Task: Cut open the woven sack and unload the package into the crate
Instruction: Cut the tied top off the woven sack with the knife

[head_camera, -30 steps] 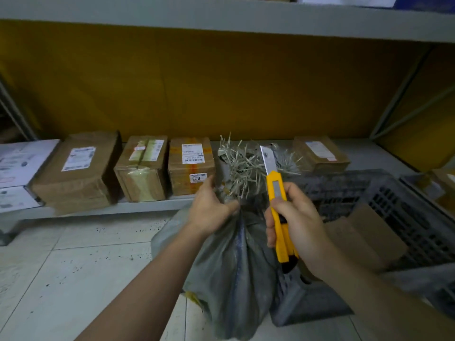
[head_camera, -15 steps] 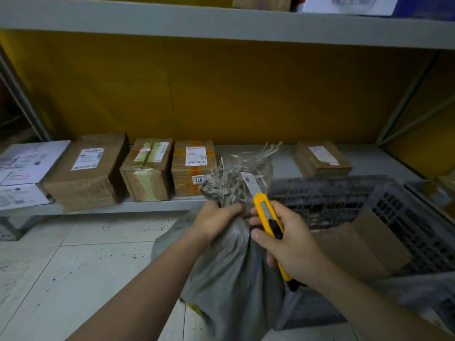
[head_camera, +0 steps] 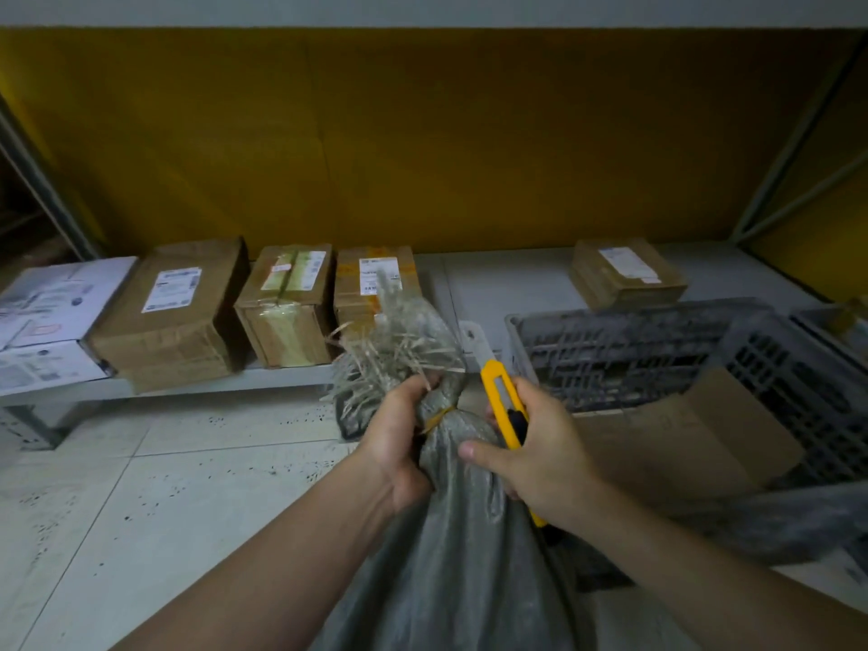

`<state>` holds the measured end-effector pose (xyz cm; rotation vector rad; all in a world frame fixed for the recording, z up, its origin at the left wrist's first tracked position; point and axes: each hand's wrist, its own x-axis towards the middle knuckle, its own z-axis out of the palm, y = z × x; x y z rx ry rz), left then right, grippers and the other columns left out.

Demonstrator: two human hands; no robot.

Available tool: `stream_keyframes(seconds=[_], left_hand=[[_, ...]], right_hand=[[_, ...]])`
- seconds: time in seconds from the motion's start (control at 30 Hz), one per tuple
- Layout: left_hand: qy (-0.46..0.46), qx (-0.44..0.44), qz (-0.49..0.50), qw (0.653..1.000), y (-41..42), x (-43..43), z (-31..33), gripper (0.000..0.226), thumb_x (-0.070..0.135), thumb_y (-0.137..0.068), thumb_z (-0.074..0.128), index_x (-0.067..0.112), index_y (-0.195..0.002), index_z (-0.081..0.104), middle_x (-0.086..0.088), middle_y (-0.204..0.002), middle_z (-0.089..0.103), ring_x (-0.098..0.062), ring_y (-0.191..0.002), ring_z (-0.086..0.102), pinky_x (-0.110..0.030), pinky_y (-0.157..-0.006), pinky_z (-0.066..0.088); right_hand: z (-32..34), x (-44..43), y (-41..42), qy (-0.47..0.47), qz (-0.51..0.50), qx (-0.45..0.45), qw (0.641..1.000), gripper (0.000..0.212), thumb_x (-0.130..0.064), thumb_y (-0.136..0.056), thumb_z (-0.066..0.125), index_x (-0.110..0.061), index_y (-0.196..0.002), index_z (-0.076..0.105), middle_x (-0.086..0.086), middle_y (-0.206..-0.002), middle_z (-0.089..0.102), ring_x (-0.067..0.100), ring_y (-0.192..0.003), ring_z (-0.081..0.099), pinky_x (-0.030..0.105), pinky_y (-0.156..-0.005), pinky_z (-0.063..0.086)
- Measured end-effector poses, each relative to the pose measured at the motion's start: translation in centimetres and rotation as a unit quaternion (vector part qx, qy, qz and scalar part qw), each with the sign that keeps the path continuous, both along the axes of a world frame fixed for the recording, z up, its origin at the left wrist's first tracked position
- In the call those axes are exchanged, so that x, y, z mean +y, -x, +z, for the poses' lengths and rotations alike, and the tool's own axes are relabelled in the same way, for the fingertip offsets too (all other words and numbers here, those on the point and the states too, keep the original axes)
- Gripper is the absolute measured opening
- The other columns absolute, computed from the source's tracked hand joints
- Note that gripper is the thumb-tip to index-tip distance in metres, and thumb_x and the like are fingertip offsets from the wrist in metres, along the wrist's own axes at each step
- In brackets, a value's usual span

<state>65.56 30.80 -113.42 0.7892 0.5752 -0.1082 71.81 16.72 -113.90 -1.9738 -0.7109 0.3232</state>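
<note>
Left hand (head_camera: 399,444) clamps sack (head_camera: 451,547) neck; right hand (head_camera: 540,458) clamps knife (head_camera: 505,406); speckled tile floor (head_camera: 141,500).

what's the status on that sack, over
Left hand clamps woven sack neck. Right hand holds yellow knife, blade out beside the tie. Sack uncut. Crate waiting.

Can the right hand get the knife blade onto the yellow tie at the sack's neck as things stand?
Probably yes: the right hand holds the utility knife beside the yellow tie, nothing between; the left hand grips the woven sack there.
</note>
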Motion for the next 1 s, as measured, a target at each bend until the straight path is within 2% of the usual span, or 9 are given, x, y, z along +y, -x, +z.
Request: stream_keyframes(seconds=[0.07,0.13,0.2,0.27,0.4,0.7,0.8,0.87,1.0], left_hand=[[0.012,0.001,0.012,1.0,0.3,0.2,-0.2,0.042,0.039,-0.093,0.046,0.008,-0.111,0.069,-0.022,-0.12,0.068,-0.034,-0.091,0.068,-0.041,-0.085,0.054],[0.019,0.0,0.009,1.0,0.6,0.6,-0.5,0.041,0.04,-0.093,0.049,0.012,-0.117,0.065,-0.021,-0.117,0.069,-0.034,-0.092,0.067,-0.041,-0.083,0.055],[0.012,-0.01,-0.008,1.0,1.0,1.2,-0.7,0.038,0.04,-0.091,0.054,0.011,-0.111,0.067,-0.019,-0.107,0.072,-0.033,-0.092,0.068,-0.041,-0.083,0.055],[0.011,-0.025,-0.041,0.999,1.7,1.6,-1.1,0.037,0.037,-0.091,0.056,0.006,-0.105,0.073,-0.02,-0.107,0.073,-0.033,-0.095,0.07,-0.041,-0.089,0.055],[0.005,-0.045,-0.064,0.997,2.4,1.7,-2.1,0.042,0.031,-0.089,0.057,0.001,-0.113,0.072,-0.022,-0.116,0.071,-0.031,-0.1,0.07,-0.041,-0.098,0.052],[-0.01,-0.043,-0.01,0.999,1.2,0.2,-2.6,0.041,0.035,-0.091,0.057,0.001,-0.099,0.077,-0.022,-0.105,0.074,-0.033,-0.094,0.072,-0.041,-0.091,0.054],[0.004,-0.036,0.038,0.999,0.5,-0.4,-2.5,0.052,0.044,-0.093,0.055,0.001,-0.114,0.073,-0.023,-0.117,0.071,-0.035,-0.109,0.069,-0.044,-0.1,0.05],[0.005,-0.033,0.066,0.997,0.0,-0.6,-2.6,0.055,0.049,-0.095,0.05,0.002,-0.107,0.076,-0.022,-0.112,0.073,-0.033,-0.1,0.073,-0.043,-0.094,0.052],[-0.008,-0.017,0.097,0.995,-0.7,-0.5,-2.9,0.052,0.049,-0.096,0.046,0.004,-0.09,0.073,-0.02,-0.089,0.076,-0.029,-0.077,0.074,-0.038,-0.081,0.053]], right_hand=[[-0.4,0.3,0.0,-0.019,0.001,0.038,0.999,0.033,-0.019,-0.073,0.084,-0.029,-0.084,0.055,0.007,-0.067,0.059,0.013,-0.039,0.053,0.03,-0.043,0.049],[-0.5,0.3,-0.1,-0.036,0.013,0.082,0.996,0.029,-0.01,-0.079,0.079,-0.025,-0.087,0.055,0.011,-0.064,0.053,0.013,-0.035,0.049,0.025,-0.039,0.045],[-0.4,0.0,0.0,-0.049,0.025,0.113,0.992,0.027,-0.007,-0.081,0.077,-0.02,-0.092,0.056,0.01,-0.067,0.051,0.012,-0.037,0.048,0.025,-0.039,0.045],[-0.4,-0.2,0.1,-0.05,0.032,0.128,0.99,0.027,-0.006,-0.082,0.076,-0.021,-0.094,0.057,0.007,-0.07,0.05,0.011,-0.038,0.048,0.025,-0.039,0.045],[-1.0,-0.6,0.3,-0.044,0.054,0.108,0.992,0.026,-0.007,-0.085,0.073,-0.025,-0.094,0.057,0.009,-0.071,0.054,0.017,-0.04,0.048,0.028,-0.041,0.044],[-1.5,-1.6,-0.4,-0.024,0.063,0.089,0.994,0.022,-0.015,-0.092,0.065,-0.031,-0.101,0.053,0.0,-0.066,0.061,0.011,-0.039,0.051,0.028,-0.044,0.043],[-1.5,-2.3,-0.8,0.021,0.062,0.061,0.996,0.026,-0.035,-0.093,0.061,-0.042,-0.106,0.04,-0.005,-0.064,0.052,-0.002,-0.043,0.049,0.024,-0.052,0.034],[-1.0,-2.9,-0.8,0.038,0.089,0.033,0.995,0.024,-0.045,-0.093,0.056,-0.042,-0.108,0.038,-0.006,-0.068,0.048,-0.002,-0.048,0.048,0.024,-0.054,0.034],[0.4,-4.0,0.0,0.094,0.135,-0.104,0.981,0.009,-0.041,-0.099,0.045,-0.035,-0.105,0.047,-0.018,-0.084,0.059,0.002,-0.07,0.059,0.027,-0.059,0.045]])
